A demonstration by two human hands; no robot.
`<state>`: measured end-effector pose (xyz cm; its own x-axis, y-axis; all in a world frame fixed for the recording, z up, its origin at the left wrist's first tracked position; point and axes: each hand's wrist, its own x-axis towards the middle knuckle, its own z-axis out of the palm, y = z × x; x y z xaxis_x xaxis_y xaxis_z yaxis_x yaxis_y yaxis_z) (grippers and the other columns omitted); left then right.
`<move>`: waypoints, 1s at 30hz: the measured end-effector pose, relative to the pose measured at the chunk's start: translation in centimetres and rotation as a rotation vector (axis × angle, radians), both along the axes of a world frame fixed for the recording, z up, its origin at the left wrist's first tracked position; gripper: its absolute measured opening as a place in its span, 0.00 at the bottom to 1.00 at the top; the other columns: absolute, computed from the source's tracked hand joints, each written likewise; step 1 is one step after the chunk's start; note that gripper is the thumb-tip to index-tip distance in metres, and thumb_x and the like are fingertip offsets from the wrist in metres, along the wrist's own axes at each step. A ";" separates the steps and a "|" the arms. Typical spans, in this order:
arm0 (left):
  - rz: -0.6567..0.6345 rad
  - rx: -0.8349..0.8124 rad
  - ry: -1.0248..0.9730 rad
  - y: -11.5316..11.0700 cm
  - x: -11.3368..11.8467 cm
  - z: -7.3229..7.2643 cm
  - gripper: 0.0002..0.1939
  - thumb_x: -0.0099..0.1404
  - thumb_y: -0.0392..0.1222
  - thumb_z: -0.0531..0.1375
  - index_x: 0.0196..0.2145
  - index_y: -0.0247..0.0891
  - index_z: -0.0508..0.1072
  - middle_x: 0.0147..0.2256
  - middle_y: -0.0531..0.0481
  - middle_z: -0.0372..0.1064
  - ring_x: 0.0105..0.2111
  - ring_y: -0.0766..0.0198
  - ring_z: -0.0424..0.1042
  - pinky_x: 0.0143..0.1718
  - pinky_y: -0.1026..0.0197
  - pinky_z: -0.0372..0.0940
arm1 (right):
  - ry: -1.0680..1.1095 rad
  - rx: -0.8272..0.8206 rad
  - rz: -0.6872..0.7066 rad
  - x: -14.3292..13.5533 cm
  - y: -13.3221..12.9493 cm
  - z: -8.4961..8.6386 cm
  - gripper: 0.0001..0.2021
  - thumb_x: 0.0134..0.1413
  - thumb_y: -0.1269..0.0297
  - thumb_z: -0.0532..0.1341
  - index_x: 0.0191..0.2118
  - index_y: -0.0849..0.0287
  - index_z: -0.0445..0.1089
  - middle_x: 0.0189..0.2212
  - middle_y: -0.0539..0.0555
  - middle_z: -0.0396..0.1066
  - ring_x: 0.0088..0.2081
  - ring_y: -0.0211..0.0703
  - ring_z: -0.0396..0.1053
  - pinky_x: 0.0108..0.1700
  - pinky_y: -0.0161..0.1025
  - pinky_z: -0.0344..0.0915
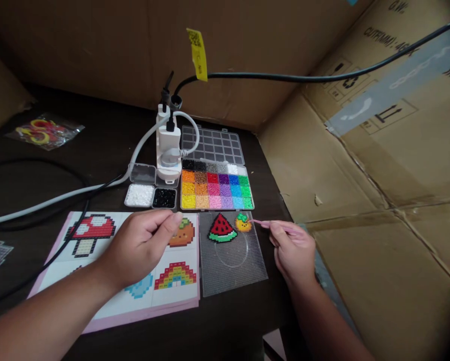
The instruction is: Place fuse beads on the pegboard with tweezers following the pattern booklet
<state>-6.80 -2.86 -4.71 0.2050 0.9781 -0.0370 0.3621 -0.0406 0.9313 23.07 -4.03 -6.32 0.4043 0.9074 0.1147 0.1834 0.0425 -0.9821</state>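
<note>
My right hand is closed on pink tweezers, whose tip points left at the edge of a small orange fruit of beads. That fruit lies on a clear pegboard, beside a watermelon slice of beads. Over the printed pattern sheet my left hand is closed, thumb against the curled fingers; what it holds, if anything, is hidden. The sheet shows a mushroom, a rainbow and an orange fruit partly behind the left hand.
Behind the pegboard sits a sorted bead box. Small boxes of white beads and black beads are left of it, near a power strip with cables. Cardboard stands at the right.
</note>
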 end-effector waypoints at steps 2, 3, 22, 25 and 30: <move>0.003 0.002 -0.001 0.0 0.0 0.0 0.22 0.68 0.51 0.50 0.19 0.39 0.58 0.19 0.56 0.50 0.21 0.67 0.53 0.22 0.63 0.54 | 0.005 -0.004 0.003 0.0 -0.1 0.0 0.06 0.46 0.64 0.68 0.27 0.61 0.76 0.27 0.58 0.78 0.18 0.33 0.61 0.20 0.33 0.52; 0.000 0.003 -0.002 0.1 0.1 -0.1 0.22 0.68 0.51 0.50 0.19 0.39 0.58 0.19 0.57 0.50 0.21 0.67 0.53 0.22 0.63 0.53 | 0.011 -0.007 0.003 0.0 -0.1 0.0 0.06 0.45 0.64 0.68 0.27 0.61 0.76 0.27 0.58 0.78 0.17 0.33 0.61 0.20 0.33 0.52; 0.000 -0.007 0.001 0.1 0.0 0.2 0.22 0.68 0.51 0.49 0.19 0.39 0.58 0.18 0.57 0.49 0.20 0.68 0.52 0.21 0.63 0.53 | -0.015 -0.002 -0.014 0.2 -0.1 -0.2 0.07 0.44 0.62 0.69 0.27 0.61 0.76 0.26 0.58 0.78 0.18 0.33 0.61 0.20 0.33 0.54; 0.000 -0.004 0.001 0.0 0.0 0.1 0.22 0.68 0.52 0.49 0.19 0.39 0.57 0.18 0.57 0.48 0.20 0.68 0.52 0.21 0.63 0.52 | -0.038 -0.009 -0.012 0.1 -0.1 -0.1 0.08 0.44 0.61 0.68 0.28 0.61 0.76 0.26 0.59 0.78 0.18 0.34 0.62 0.19 0.33 0.55; 0.002 0.005 0.003 0.0 0.0 0.1 0.22 0.68 0.51 0.49 0.19 0.39 0.57 0.18 0.57 0.48 0.20 0.68 0.52 0.20 0.64 0.52 | -0.055 -0.002 -0.004 0.2 -0.1 -0.2 0.09 0.45 0.61 0.68 0.28 0.62 0.76 0.26 0.59 0.78 0.17 0.32 0.59 0.19 0.33 0.52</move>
